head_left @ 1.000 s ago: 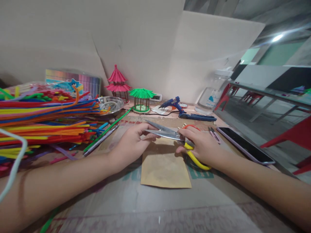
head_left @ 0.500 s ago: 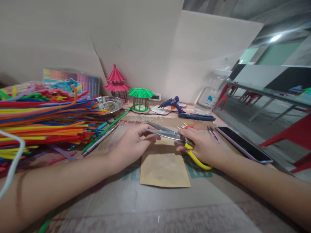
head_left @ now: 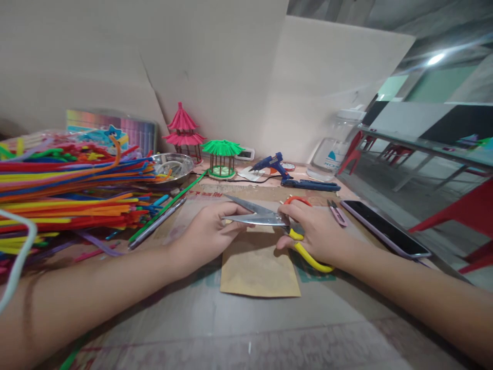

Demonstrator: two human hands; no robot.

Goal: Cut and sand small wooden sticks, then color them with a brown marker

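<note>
The right grip [head_left: 319, 228] clasps scissors [head_left: 264, 220], long axis crosswise, pointing left; the left grip [head_left: 208, 228] is hard to judge.

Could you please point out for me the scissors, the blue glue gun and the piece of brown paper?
Scissors [head_left: 265, 220]: head view, on the lower metal blade.
Blue glue gun [head_left: 271, 162]: head view, on the middle of the body.
Piece of brown paper [head_left: 259, 270]: head view, on the uncovered near part.

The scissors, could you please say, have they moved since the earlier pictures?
Yes: against the green-roofed model, the scissors have opened wider, the lower blade swinging down the picture.
</note>
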